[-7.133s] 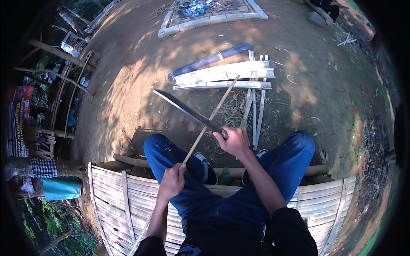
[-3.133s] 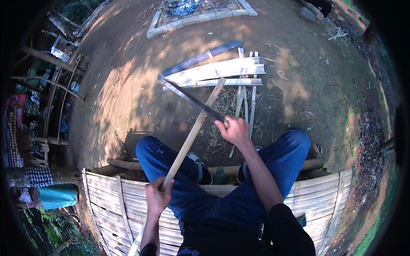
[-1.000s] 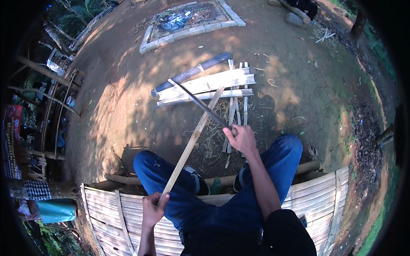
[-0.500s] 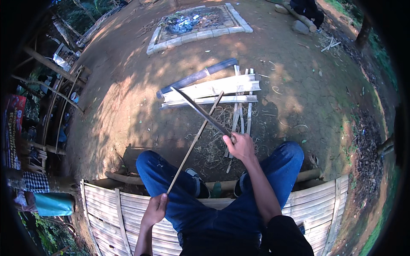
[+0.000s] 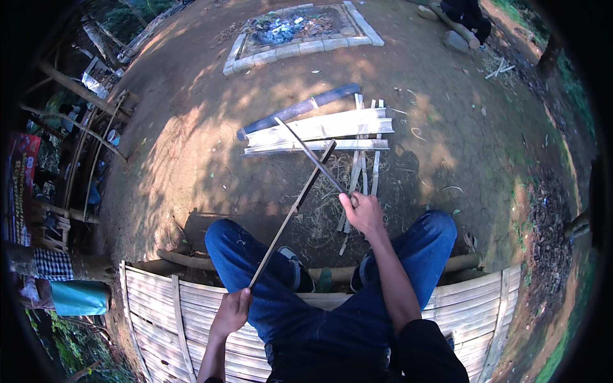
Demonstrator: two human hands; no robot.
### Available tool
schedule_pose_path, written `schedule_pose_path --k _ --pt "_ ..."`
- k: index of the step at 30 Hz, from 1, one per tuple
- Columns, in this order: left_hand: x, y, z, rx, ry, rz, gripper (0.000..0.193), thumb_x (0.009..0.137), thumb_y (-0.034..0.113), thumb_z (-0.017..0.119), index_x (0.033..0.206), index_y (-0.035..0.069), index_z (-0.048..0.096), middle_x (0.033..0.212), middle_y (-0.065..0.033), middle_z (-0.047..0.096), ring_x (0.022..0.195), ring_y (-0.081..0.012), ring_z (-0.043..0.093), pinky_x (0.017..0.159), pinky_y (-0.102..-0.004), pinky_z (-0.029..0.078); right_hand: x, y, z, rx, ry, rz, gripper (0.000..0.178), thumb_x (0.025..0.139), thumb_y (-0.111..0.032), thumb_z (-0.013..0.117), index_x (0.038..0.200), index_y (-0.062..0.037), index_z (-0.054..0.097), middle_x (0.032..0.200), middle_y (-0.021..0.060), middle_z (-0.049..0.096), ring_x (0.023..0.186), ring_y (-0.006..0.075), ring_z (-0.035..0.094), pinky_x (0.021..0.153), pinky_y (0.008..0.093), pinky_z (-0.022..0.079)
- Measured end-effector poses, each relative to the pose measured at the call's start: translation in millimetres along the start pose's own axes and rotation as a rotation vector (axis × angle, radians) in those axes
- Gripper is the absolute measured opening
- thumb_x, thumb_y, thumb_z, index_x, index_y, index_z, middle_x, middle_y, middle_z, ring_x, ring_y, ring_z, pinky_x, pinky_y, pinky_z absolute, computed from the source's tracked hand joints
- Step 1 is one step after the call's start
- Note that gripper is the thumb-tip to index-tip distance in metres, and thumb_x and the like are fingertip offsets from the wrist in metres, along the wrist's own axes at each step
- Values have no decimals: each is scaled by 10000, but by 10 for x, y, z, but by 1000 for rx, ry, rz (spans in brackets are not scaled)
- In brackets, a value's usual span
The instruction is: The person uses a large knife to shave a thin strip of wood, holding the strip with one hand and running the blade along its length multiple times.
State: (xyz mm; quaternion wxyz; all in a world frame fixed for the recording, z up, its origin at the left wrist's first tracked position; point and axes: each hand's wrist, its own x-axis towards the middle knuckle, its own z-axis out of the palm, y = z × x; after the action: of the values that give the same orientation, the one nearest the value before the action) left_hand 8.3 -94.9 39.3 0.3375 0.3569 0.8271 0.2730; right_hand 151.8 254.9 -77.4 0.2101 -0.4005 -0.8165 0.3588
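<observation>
My left hand (image 5: 231,311), by my left knee, is closed round the lower end of a long thin bamboo strip (image 5: 274,244). The strip slants up and away to the right, its far part showing a dark side. In my right hand (image 5: 365,214), between my knees, is the handle of a long knife (image 5: 295,135). Its narrow blade points up and left and crosses the strip near the far end; whether they touch I cannot tell. Beyond them lie split pale bamboo pieces (image 5: 319,129) and a dark bamboo pole (image 5: 297,112) on the ground.
I sit on a bamboo-slat bench (image 5: 156,313). Thin bamboo strips (image 5: 364,167) and curled shavings (image 5: 313,214) lie before my feet. Farther off is a brick-edged fire pit (image 5: 306,46) with ash. A person in dark clothes (image 5: 469,16) is at the far right by a log.
The knife's blade has swung slightly right and shows narrower. The strip's far part now shows its dark side. My left hand stays nearly in place; the whole view has shifted slightly.
</observation>
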Motion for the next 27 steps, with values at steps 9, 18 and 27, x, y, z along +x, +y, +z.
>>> schedule_pose_path --k 9,18,27 --pt "36 98 -19 103 42 41 433 1057 256 413 747 -16 544 565 -181 535 529 -367 590 522 -405 428 140 239 70 34 52 92 612 898 -587 567 636 -36 626 495 119 540 511 335 579 524 440 447" --pt "50 12 25 63 21 50 412 1050 252 436 747 -10 534 581 -207 534 537 -409 567 520 -429 417 -115 -62 153 -55 -87 -327 532 837 -561 647 654 -62 646 490 99 544 498 333 578 527 435 466" --pt "-230 15 10 42 -26 77 346 1022 210 496 756 -7 538 583 -220 534 508 -409 545 500 -433 385 237 538 198 102 127 158 578 921 -515 578 715 21 646 546 165 581 509 355 569 527 431 449"
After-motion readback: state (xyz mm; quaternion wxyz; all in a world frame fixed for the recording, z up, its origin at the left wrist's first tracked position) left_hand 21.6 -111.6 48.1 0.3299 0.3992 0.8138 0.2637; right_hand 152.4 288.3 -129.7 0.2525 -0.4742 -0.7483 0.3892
